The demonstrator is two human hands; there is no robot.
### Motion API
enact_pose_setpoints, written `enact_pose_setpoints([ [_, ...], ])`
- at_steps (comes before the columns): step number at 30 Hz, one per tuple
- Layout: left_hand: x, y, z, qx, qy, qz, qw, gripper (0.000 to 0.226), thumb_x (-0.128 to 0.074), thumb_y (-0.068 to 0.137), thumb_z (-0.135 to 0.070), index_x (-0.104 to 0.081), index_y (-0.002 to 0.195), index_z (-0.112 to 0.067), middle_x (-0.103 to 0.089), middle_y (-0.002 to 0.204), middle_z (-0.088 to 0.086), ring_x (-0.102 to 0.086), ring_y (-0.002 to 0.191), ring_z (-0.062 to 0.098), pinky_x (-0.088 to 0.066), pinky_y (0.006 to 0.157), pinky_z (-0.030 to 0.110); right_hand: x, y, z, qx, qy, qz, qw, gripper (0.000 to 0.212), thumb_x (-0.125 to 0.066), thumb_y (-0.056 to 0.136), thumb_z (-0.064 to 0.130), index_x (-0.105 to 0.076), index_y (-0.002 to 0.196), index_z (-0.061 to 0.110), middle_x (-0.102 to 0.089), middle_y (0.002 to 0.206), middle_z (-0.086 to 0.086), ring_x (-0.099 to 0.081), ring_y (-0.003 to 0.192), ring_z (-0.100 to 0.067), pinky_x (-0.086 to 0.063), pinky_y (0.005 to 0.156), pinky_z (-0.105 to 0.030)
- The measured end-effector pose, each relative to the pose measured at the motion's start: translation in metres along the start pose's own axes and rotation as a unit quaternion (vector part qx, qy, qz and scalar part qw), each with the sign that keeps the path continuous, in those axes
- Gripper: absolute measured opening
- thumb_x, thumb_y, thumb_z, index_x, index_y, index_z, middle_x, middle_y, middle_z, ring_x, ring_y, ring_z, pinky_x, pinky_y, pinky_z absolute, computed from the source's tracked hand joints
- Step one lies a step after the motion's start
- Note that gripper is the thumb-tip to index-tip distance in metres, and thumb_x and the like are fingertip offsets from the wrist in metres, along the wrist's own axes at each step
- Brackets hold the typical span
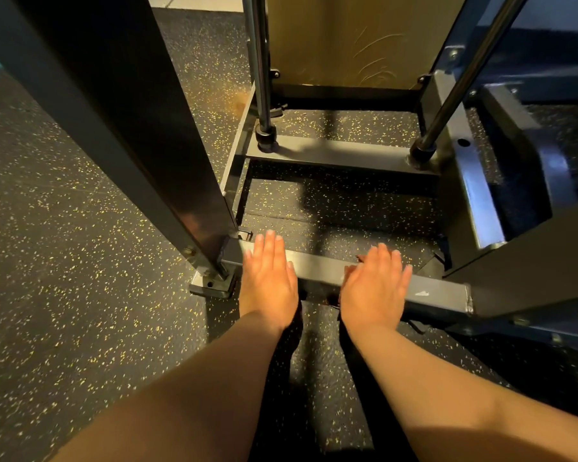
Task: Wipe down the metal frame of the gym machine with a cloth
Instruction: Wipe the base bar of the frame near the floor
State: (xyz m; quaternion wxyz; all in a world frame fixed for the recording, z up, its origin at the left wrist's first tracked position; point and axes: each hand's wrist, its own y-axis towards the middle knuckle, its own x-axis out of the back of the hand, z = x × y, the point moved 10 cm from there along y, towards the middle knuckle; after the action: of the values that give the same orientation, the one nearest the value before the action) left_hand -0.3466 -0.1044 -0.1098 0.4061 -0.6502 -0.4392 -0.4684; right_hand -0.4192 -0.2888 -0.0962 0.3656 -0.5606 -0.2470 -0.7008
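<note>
My two hands are lying flat, palms down and fingers spread out straight, on the near grey square-section steel crossbar [317, 266] of the gym machine frame. The left hand [269, 278] is pressing near the bar's left end, just beside the tall dark upright post [147, 138]; the right hand [376, 288] is resting further right, with bare bar showing between them. Neither hand is gripping anything, and I am not seeing a cloth anywhere in view. A small white scuff [421, 293] is showing on the bar right of my right hand. Farther off, two shiny round guide rods [262, 78] are standing on a second grey crossbar [334, 155]. Black rubber floor with yellow flecks [64, 245] is lying all around.
</note>
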Motion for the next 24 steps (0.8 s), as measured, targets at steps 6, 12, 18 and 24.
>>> enact_pose_setpoints([
  [6, -0.009, -0.001, -0.021, -0.047, 0.018, 0.023, 0.998, 0.058, -0.014, 0.111, -0.031, -0.001, 0.166, -0.016, 0.008, 0.174, 0.001, 0.013, 0.16, 0.018, 0.014, 0.127, 0.037, -0.019, -0.012, 0.06, 0.16, 0.027, 0.076, 0.984, 0.058, -0.026, 0.11, 0.024, -0.008, 0.164, 0.014, -0.002, 0.173, -0.001, 0.011, 0.158, -0.021, 0.016, 0.124, -0.037],
  [12, -0.006, -0.002, -0.024, -0.035, -0.02, 0.023, 0.999, 0.057, -0.02, 0.112, -0.029, -0.004, 0.166, -0.016, 0.007, 0.174, 0.001, 0.014, 0.16, 0.02, 0.011, 0.129, 0.039, 0.009, 0.01, -0.028, 0.047, 0.015, 0.065, 0.997, 0.053, -0.027, 0.111, 0.031, -0.025, 0.161, 0.014, -0.019, 0.17, -0.004, -0.005, 0.158, -0.025, -0.001, 0.129, -0.045],
  [18, -0.009, 0.0, -0.031, 0.011, -0.046, 0.01, 0.999, 0.06, -0.021, 0.11, -0.029, -0.004, 0.166, -0.012, 0.006, 0.174, 0.005, 0.014, 0.16, 0.022, 0.014, 0.127, 0.041, -0.011, -0.002, 0.032, 0.085, 0.042, 0.067, 0.993, 0.054, -0.03, 0.111, 0.027, -0.021, 0.162, 0.013, -0.017, 0.17, -0.001, 0.001, 0.158, -0.024, 0.006, 0.129, -0.043],
  [24, -0.007, -0.002, -0.028, -0.016, -0.042, 0.017, 0.999, 0.057, -0.02, 0.112, -0.03, -0.006, 0.166, -0.015, 0.005, 0.174, 0.003, 0.012, 0.16, 0.02, 0.011, 0.129, 0.04, -0.002, 0.005, 0.004, 0.112, 0.044, 0.08, 0.99, 0.051, -0.03, 0.111, 0.033, -0.029, 0.16, 0.018, -0.024, 0.168, 0.002, -0.006, 0.158, -0.019, 0.003, 0.129, -0.039],
])
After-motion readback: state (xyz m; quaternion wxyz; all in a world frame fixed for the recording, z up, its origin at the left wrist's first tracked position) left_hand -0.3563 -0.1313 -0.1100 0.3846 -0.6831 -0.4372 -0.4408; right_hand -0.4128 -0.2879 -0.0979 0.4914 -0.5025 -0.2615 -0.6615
